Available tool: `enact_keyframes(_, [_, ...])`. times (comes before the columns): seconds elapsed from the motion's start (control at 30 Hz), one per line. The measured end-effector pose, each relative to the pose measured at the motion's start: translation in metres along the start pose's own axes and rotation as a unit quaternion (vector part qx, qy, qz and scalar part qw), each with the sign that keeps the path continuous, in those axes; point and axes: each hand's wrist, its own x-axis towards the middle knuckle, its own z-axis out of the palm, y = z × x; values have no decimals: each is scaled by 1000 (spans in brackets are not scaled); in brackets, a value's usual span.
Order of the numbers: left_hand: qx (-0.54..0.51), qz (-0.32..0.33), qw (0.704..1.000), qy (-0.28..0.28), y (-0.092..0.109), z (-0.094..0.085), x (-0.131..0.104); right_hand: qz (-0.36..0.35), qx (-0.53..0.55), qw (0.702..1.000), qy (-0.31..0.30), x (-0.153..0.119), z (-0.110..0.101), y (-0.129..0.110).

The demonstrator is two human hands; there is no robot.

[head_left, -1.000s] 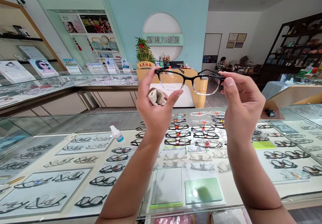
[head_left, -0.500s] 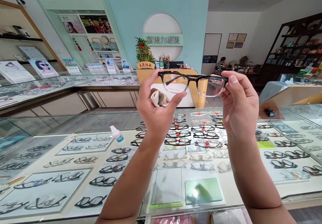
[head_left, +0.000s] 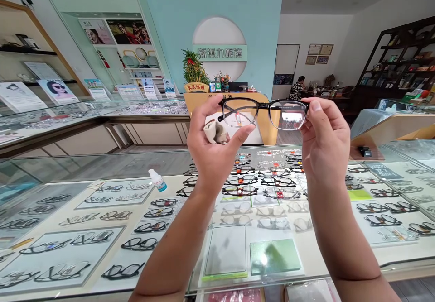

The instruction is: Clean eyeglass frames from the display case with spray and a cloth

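A pair of glasses (head_left: 264,106), black along the top and clear below, is held up level above the glass counter. My left hand (head_left: 215,143) grips its left end between thumb and fingers, with a crumpled beige cloth (head_left: 215,132) tucked against the palm. At the other end, the thumb and fingers of my right hand (head_left: 322,141) pinch the frame near the hinge. The lenses face the camera, and one folded temple shows behind the left lens.
Rows of glasses (head_left: 240,180) lie inside the glass display counter (head_left: 190,270). A small spray bottle (head_left: 157,180) stands on it at left. Beyond are a wooden reception desk (head_left: 270,132) and a seated person (head_left: 297,88) far off.
The glasses have turned slightly, so the lenses face the camera more squarely and the temple behind the left lens sits differently. Both hands keep their hold, with the left shifted slightly right.
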Motion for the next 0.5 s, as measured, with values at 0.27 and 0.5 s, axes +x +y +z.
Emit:
enact_keyframes(0.27, [21,-17,997,78,12,0,-4,40,-4,999,0,-1,-2,3])
enact_keyframes(0.5, [1,17,992,121,14,3,-6,75,13,997,3,0,1,3])
